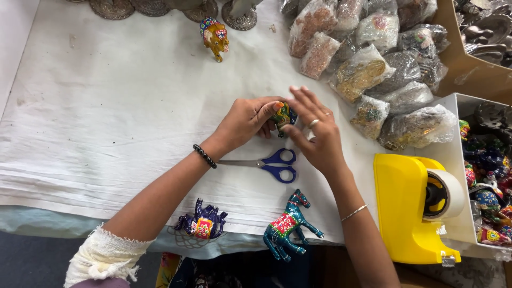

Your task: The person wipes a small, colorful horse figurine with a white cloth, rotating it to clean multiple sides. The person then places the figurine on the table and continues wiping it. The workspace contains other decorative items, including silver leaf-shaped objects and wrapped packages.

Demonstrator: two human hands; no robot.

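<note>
My left hand [246, 120] and my right hand [316, 128] meet over the white cloth [117, 122], both gripping one small painted figurine [282, 116], green and yellow with dark blue parts. Fingers cover most of it, so its shape is unclear. My left wrist wears a black bead bracelet; my right has a ring and a thin bangle. Blue-handled scissors [269, 162] lie shut just below my hands.
A teal painted horse [288, 224] and a dark blue elephant [203, 222] lie at the near edge. A yellow elephant [215, 36] stands at the back. Several plastic-wrapped bags [368, 69] pile up at right. A yellow tape dispenser [410, 208] sits beside a box of figurines [488, 181].
</note>
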